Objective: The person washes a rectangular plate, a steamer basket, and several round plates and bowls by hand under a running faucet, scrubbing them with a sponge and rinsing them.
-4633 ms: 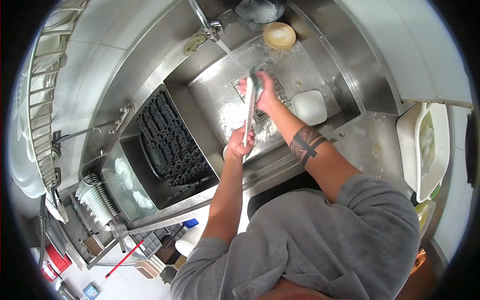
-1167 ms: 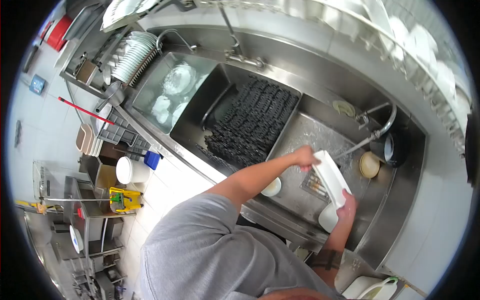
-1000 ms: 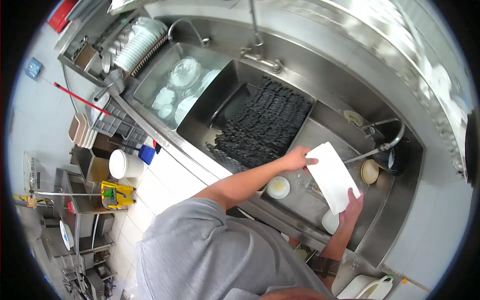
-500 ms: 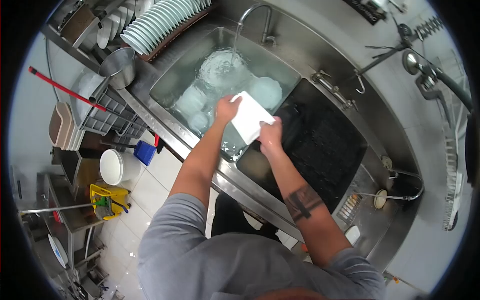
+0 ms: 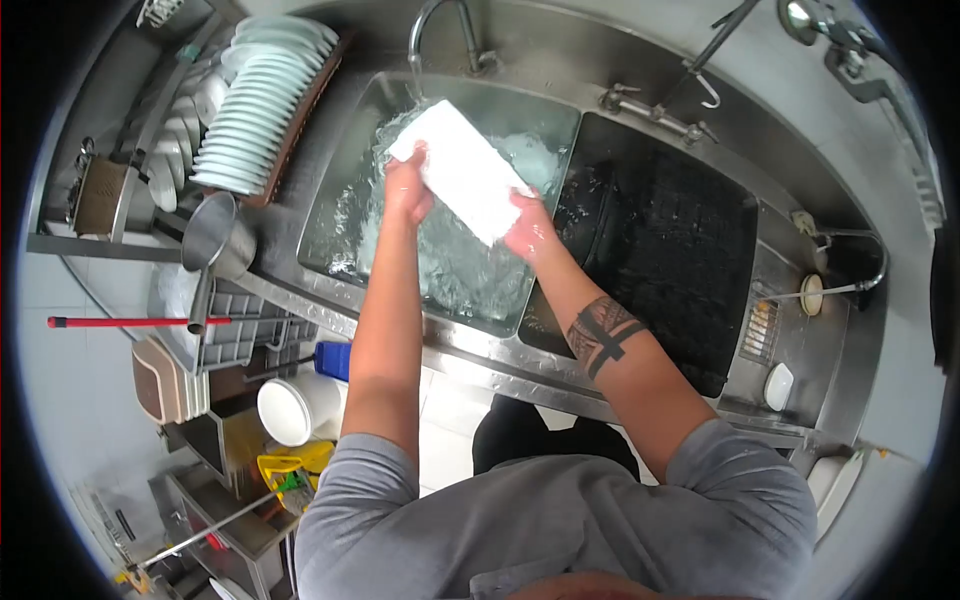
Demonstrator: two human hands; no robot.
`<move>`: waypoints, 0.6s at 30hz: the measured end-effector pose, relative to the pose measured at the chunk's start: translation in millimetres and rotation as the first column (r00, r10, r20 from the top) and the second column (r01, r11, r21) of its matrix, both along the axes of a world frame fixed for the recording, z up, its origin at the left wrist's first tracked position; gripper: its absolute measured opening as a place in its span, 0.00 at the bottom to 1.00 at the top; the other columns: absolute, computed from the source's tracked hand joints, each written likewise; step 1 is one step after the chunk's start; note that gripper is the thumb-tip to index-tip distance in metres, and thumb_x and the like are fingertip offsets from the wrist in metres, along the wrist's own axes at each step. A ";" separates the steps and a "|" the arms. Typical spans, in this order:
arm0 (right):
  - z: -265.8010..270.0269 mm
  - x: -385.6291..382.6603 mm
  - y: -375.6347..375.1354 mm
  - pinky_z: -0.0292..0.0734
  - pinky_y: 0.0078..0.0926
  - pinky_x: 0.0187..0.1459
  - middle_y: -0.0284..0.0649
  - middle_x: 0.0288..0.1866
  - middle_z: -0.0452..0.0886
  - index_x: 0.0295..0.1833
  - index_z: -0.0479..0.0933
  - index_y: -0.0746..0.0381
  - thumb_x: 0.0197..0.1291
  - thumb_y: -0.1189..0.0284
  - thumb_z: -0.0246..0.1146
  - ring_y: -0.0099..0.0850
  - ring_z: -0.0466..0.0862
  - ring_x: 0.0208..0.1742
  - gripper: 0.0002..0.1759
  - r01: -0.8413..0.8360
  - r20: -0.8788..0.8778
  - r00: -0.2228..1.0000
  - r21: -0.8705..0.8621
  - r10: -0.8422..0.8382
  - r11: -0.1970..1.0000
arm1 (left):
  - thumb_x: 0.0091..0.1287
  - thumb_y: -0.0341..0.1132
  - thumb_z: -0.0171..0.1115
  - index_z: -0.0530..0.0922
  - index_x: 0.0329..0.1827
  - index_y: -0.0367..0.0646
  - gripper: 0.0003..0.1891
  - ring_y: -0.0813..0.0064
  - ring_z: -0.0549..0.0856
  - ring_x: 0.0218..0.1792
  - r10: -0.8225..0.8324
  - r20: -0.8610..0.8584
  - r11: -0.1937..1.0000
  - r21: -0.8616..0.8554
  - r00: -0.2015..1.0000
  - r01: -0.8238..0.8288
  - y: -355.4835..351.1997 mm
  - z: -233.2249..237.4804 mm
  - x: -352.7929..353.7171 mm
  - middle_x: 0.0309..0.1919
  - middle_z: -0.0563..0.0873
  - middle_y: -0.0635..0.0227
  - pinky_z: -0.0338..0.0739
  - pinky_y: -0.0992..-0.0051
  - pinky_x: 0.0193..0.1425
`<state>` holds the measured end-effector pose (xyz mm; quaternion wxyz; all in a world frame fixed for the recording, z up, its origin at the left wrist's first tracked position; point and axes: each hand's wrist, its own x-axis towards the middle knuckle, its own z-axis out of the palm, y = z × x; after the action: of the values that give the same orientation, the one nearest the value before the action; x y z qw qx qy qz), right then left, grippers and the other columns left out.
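Above the water of the left sink basin (image 5: 325,215), I hold a white rectangular plate (image 5: 462,172) by two sides. My left hand (image 5: 407,186) grips its left edge, thumb on the upper face. My right hand (image 5: 526,222) is closed on its lower right edge, and water drops show on the skin. The plate's upper end is near the stream from the curved faucet (image 5: 468,30). Pale dishes (image 5: 530,157) lie underwater, blurred by ripples and partly hidden behind the plate and my hands.
A second basin with dark water (image 5: 670,250) adjoins on the right. Many white plates (image 5: 245,120) stand in a rack at the upper left, near a metal pot (image 5: 217,240). A white bucket (image 5: 297,410) and yellow mop wringer (image 5: 290,465) are on the floor. A small white dish (image 5: 779,386) lies at right.
The plate has moved up and left towards the faucet, both hands still on it. The water is more stirred up, and the whole view has shifted and turned.
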<state>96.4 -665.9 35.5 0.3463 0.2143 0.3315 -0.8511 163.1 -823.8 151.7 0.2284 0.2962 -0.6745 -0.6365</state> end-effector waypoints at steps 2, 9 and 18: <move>23.0 -30.5 27.9 0.71 0.51 0.72 0.47 0.70 0.79 0.76 0.69 0.60 0.80 0.56 0.51 0.46 0.79 0.69 0.28 -0.179 -0.175 0.979 -0.471 0.107 0.864 | 0.78 0.36 0.61 0.81 0.58 0.30 0.16 0.61 0.91 0.46 -0.035 -0.086 0.999 0.029 0.996 0.038 24.3 36.9 -25.8 0.49 0.90 0.57 0.85 0.66 0.51; 76.3 -65.5 102.0 0.73 0.46 0.71 0.42 0.65 0.81 0.65 0.76 0.55 0.77 0.42 0.49 0.41 0.80 0.67 0.31 -0.145 -0.253 0.965 -0.293 0.069 0.945 | 0.65 0.27 0.62 0.83 0.61 0.38 0.20 0.43 0.87 0.52 -0.549 0.022 0.589 -0.699 0.836 0.405 164.5 101.6 -44.7 0.49 0.88 0.44 0.83 0.59 0.58; 141.7 -21.4 206.2 0.82 0.43 0.62 0.54 0.60 0.83 0.63 0.74 0.74 0.72 0.74 0.61 0.47 0.86 0.58 0.19 -0.425 -0.236 0.886 -0.066 0.400 0.903 | 0.55 0.25 0.67 0.72 0.78 0.54 0.41 0.54 0.66 0.81 -0.672 0.449 -0.134 -0.856 0.588 0.500 147.8 100.6 73.8 0.78 0.70 0.54 0.59 0.49 0.84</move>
<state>75.0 -459.6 177.1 0.4929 0.0242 0.3553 -0.7939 236.8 -676.0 252.3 0.0915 -0.2921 -0.9429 -0.1316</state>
